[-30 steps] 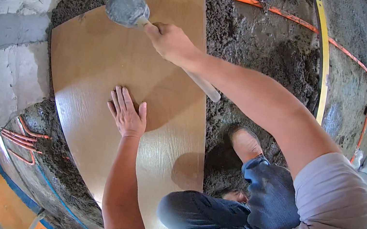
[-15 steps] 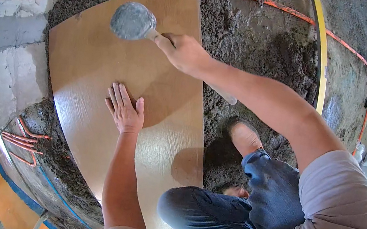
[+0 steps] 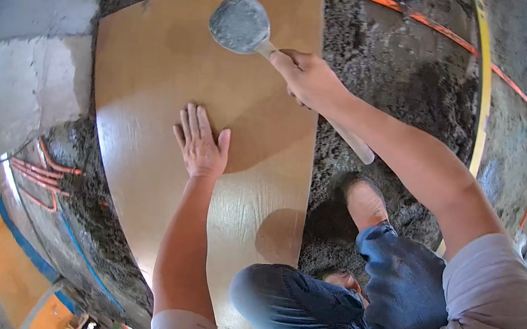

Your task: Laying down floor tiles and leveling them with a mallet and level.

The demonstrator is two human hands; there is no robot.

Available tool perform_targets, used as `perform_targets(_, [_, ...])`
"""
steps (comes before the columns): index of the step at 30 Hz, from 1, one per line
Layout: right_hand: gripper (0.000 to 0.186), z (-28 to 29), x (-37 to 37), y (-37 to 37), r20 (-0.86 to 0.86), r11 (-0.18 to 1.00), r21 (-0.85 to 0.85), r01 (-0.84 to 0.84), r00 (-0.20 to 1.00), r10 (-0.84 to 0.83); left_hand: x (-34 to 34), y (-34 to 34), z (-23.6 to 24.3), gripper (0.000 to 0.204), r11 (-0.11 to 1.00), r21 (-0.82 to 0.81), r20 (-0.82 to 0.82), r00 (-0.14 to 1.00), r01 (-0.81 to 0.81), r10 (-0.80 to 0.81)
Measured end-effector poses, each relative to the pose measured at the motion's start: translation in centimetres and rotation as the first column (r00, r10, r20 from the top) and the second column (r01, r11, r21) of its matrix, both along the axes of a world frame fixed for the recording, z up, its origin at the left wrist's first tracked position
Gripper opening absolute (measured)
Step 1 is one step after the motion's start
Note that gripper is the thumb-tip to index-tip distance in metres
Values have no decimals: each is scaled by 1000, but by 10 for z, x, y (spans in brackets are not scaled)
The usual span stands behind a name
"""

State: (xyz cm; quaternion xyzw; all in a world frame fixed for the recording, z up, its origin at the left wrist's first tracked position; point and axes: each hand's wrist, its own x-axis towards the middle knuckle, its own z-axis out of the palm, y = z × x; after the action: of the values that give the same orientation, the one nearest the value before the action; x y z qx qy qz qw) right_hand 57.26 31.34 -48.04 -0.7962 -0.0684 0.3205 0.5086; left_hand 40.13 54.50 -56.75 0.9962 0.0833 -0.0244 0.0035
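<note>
Right hand [image 3: 307, 77] fist-closed around the handle of a rubber mallet [image 3: 240, 24]; round grey head sits just left of the knuckles, over the far end of the large tan tile [image 3: 152, 74]. Left hand [image 3: 202, 143] flat, fingers spread, palm pressing mid-tile, holding nothing; tile lies on dark mortar bed [image 3: 393, 67].

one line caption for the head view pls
Right hand holds a mallet above a tan floor tile; left hand lies flat on it.

Tan tile [image 3: 166, 77], grey mallet [image 3: 240, 24]
</note>
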Motion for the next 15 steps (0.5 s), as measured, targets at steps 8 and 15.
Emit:
perform_targets(8, [56, 0, 19, 32, -175, 995, -22, -95, 980, 90, 6, -5, 9, 77, 999, -10, -92, 995, -37, 36])
perform_targets(15, [56, 7, 31, 138, -21, 979, 140, -150, 988, 154, 4, -4, 6, 78, 998, -53, -45, 998, -40, 38])
